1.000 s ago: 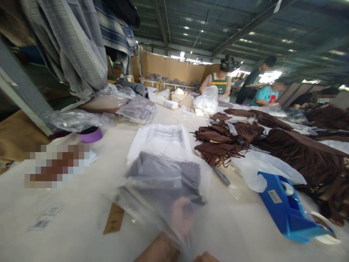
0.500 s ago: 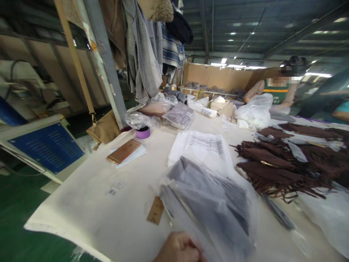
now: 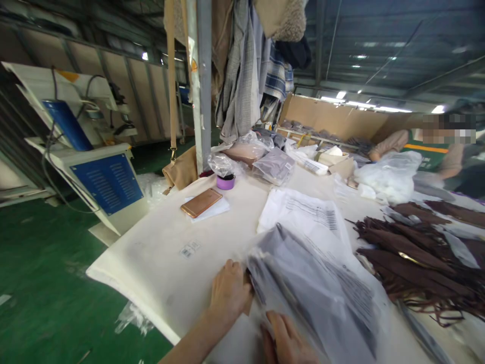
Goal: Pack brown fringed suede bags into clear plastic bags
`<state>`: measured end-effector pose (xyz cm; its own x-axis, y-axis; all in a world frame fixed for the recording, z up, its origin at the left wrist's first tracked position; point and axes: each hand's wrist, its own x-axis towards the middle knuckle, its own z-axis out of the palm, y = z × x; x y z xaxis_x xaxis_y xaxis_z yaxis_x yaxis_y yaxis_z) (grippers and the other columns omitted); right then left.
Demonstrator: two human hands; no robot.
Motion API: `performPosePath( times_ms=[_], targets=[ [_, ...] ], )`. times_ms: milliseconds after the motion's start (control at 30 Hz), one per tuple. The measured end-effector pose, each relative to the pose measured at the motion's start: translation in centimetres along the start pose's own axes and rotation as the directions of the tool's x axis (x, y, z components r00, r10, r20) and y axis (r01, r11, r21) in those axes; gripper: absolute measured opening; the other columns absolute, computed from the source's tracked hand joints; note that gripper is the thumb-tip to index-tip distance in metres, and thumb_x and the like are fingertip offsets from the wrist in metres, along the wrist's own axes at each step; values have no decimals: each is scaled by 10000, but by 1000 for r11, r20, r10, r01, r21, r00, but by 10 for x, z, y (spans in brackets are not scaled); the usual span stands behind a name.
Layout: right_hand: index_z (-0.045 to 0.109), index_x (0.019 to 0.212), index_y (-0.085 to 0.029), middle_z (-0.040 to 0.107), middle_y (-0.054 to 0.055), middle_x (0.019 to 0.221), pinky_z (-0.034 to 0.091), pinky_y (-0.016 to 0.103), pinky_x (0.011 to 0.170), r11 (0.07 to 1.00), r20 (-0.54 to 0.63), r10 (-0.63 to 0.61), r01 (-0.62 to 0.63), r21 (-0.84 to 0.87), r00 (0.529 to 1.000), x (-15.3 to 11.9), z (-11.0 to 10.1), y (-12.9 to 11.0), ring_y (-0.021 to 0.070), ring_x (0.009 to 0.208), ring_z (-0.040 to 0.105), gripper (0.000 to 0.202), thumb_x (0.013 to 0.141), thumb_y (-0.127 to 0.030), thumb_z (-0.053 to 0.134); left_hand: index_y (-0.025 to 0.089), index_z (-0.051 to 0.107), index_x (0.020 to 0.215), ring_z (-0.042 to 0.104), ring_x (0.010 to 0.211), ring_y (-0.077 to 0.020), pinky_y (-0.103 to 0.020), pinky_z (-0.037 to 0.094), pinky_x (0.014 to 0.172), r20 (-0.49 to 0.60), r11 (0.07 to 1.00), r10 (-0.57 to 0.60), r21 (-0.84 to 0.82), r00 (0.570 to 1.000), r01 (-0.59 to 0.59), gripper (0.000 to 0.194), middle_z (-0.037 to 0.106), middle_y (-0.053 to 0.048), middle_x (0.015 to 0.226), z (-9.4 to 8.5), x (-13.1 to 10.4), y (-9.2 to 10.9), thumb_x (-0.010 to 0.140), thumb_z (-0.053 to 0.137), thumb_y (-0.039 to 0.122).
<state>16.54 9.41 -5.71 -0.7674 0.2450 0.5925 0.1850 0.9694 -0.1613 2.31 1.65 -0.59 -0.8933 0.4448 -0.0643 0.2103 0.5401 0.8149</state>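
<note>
So our floppy, frosted rectangular plastic bag [image 3: 303, 278] with dark grey contents [image 3: 291, 298] lies lower right of centre. Our left hand [image 3: 229, 289] is half curled at its left edge, our right hand [image 3: 286, 339] loosely bent by its near side, probably steadying slippery plastic; can't tell if either's actually pinching it.

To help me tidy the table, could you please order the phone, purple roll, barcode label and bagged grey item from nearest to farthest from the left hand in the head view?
1. Bagged grey item: beside the left hand, on its right
2. Barcode label: ahead-left, on the table
3. Phone: beyond the label, on paper
4. Purple roll: farthest, beyond the phone
</note>
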Motion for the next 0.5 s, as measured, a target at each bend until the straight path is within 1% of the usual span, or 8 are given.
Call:
performPosePath(
  times_ms=[67, 100, 133, 167, 233, 300, 400, 500],
  targets=[
    [545, 1056, -169, 679, 106, 869, 513, 252, 531, 999, -18, 15, -15, -33, 1000, 6, 9, -2, 187, 689, 672, 313, 936, -288, 282, 231, 413, 526, 528, 674, -244, -358, 359, 708, 5, 999, -18, -41, 1000, 18, 226, 423, -2, 645, 1, -2, -1, 597, 579, 96],
    [529, 1094, -153, 674, 130, 923, 529, 271, 580, 998, -20, 19, -20, -62, 1000, 10, 12, -2, 209, 759, 675, 315, 931, -293, 299, 231, 425, 523, 525, 661, -238, -352, 353, 701, 14, 998, -26, -59, 1000, 27, 216, 433, -3, 637, 2, -4, -2, 606, 576, 99],
    [519, 1110, -143, 670, 134, 925, 532, 278, 597, 996, -10, 12, -13, -88, 1000, 13, 15, -1, 218, 781, 673, 311, 926, -292, 317, 230, 437, 522, 521, 648, -233, -346, 347, 691, 29, 997, -33, -75, 999, 36, 207, 447, -5, 626, 3, -5, -3, 614, 574, 104],
    [517, 1108, -142, 669, 122, 889, 528, 270, 585, 995, 11, -5, 6, -104, 1000, 17, 16, 1, 212, 759, 673, 298, 923, -284, 332, 229, 450, 522, 517, 638, -230, -339, 341, 678, 48, 995, -40, -91, 998, 44, 198, 466, -8, 613, 5, -7, -4, 619, 574, 109],
    [522, 1067, -155, 656, 74, 778, 496, 239, 511, 993, 58, -58, 64, -104, 997, 24, 16, 7, 176, 636, 659, 250, 916, -235, 339, 228, 476, 521, 517, 621, -222, -319, 333, 645, 98, 990, -44, -127, 994, 57, 182, 503, -8, 582, 8, -9, -6, 615, 574, 106],
    [521, 1000, -174, 634, 37, 711, 463, 230, 458, 990, 84, -92, 100, -95, 992, 33, 12, 15, 150, 539, 630, 213, 895, -175, 336, 226, 491, 525, 516, 583, -199, -290, 328, 601, 149, 983, -43, -170, 988, 68, 174, 520, 5, 547, 10, -10, -8, 607, 562, 91],
    [502, 907, -207, 620, 13, 703, 453, 238, 463, 993, 109, -70, 79, -82, 992, 45, 0, 25, 143, 539, 626, 181, 857, -132, 346, 229, 487, 574, 502, 523, -170, -265, 319, 553, 175, 973, -52, -211, 983, 89, 156, 514, 27, 518, 9, -10, -11, 640, 523, 93],
    [495, 847, -228, 596, -11, 667, 442, 255, 459, 995, 109, -37, 46, -83, 993, 57, -13, 29, 147, 528, 615, 168, 855, -138, 353, 226, 496, 652, 543, 614, -193, -282, 342, 602, 150, 980, -48, -186, 988, 76, 112, 559, 1, 608, 6, -12, -11, 649, 534, 121]
  ],
)
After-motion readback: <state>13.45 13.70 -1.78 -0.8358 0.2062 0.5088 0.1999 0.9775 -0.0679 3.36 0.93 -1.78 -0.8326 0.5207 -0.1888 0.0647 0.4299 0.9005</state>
